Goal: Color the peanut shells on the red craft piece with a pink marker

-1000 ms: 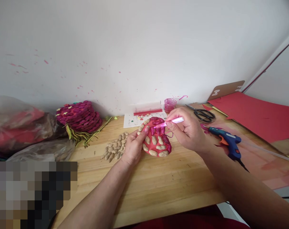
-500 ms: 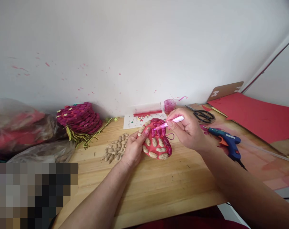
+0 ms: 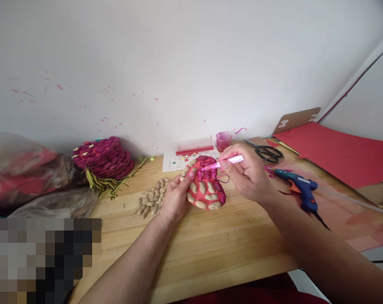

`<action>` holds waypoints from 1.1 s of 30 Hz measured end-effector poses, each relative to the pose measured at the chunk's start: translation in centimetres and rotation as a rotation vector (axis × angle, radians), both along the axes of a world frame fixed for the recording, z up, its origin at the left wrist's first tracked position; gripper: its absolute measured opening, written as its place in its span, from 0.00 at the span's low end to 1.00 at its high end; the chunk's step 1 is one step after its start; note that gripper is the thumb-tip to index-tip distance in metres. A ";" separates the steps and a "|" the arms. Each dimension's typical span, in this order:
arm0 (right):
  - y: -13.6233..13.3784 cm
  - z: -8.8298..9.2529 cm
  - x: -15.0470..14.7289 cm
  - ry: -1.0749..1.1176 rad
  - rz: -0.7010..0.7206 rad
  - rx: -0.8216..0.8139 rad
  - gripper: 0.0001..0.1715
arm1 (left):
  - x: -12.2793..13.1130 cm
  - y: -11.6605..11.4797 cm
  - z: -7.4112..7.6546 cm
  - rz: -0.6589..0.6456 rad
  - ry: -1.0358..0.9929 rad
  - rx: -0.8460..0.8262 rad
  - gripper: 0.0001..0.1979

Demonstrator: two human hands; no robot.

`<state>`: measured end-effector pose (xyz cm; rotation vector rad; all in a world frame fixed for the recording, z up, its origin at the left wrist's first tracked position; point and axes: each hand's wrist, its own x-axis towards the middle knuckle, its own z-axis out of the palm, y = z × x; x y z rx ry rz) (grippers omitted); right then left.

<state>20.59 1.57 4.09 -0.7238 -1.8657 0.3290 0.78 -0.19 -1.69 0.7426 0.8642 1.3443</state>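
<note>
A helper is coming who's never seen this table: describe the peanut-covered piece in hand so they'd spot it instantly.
Above the wooden table, the left hand holds a red piece studded with peanuts. The paintbrush in the right hand points at its upper part. Unlike the stacked magenta pieces further left, it mixes magenta peanuts with bare tan ones.

the red piece [image 3: 197, 196] carries rough, matt peanut shells [image 3: 211, 197], the magenta-coated ones [image 3: 219, 186] glossy. the tabletop [image 3: 207, 249] is smooth wood with a soft sheen; the brush [image 3: 236, 159] and glue gun [image 3: 308, 200] look like smooth plastic, the bag [image 3: 14, 147] crinkled, shiny clear plastic.
</note>
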 end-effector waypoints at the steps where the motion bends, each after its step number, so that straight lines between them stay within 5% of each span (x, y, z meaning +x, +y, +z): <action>1: 0.0 0.0 0.0 0.004 -0.007 0.006 0.04 | 0.0 0.0 0.0 -0.005 0.000 0.003 0.20; 33: -0.9 0.7 -0.4 -0.169 -0.069 0.077 0.05 | -0.1 0.3 -0.1 0.038 0.012 0.002 0.20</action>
